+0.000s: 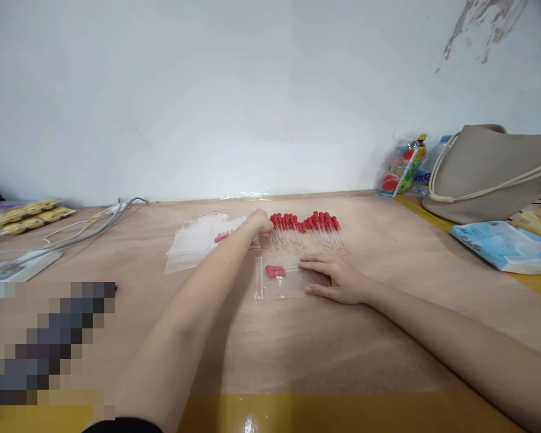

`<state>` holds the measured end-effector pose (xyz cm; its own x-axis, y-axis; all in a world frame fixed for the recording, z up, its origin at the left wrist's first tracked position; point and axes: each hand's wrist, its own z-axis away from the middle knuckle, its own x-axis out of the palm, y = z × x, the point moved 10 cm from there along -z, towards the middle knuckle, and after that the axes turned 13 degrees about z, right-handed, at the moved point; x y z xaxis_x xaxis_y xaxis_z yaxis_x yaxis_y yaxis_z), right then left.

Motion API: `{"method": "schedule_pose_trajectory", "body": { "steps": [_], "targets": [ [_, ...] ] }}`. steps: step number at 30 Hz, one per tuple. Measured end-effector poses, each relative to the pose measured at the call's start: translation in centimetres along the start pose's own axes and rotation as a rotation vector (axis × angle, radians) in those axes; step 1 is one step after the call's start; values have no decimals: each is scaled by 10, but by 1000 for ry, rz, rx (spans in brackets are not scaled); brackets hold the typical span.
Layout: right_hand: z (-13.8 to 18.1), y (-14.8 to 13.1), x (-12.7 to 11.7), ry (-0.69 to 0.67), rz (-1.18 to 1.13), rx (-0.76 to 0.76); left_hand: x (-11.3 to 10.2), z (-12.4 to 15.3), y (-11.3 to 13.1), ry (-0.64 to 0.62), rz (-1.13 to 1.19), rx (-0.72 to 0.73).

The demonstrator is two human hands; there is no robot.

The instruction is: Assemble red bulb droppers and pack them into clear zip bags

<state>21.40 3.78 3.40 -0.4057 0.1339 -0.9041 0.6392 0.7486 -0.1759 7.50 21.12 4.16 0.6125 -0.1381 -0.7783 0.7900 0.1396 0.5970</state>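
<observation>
My left hand (262, 222) is at the left end of a row of thin clear glass droppers with red rubber bulbs (327, 222). Its fingers are curled together, and what they pinch, if anything, is hidden. A clear zip bag (293, 288) lies flat in front of the row, with a few red bulb-like pieces (276, 271) inside near its left end. Resting on the bag's right side is my right hand (336, 276), fingers stretched out and apart. Behind my left forearm lie more clear bags (189, 243), some with red pieces (223, 236) in or on them.
A power strip (31, 264) with grey cables is at the left, near yellow packets (31, 216). At the right are bottles (399, 168), a grey bag (491, 174) and a blue packet (507, 246). A white wall (184, 102) rises behind the brown-covered table (252, 355).
</observation>
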Motion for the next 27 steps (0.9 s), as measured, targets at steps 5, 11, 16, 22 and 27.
{"method": "schedule_pose_trajectory", "body": {
  "steps": [5,11,16,22,27],
  "targets": [
    [0,1,1,-3,-3,-4,-11,2,2,107,42,25],
    [0,-1,-2,5,7,-12,-49,39,-11,228,250,240],
    [-1,0,0,-21,22,7,-75,118,-48,288,752,534],
    [-1,1,1,-30,30,14,-61,155,-99,322,941,418],
    [0,1,0,-15,25,12,-41,151,-99,258,1037,406]
  ]
}}
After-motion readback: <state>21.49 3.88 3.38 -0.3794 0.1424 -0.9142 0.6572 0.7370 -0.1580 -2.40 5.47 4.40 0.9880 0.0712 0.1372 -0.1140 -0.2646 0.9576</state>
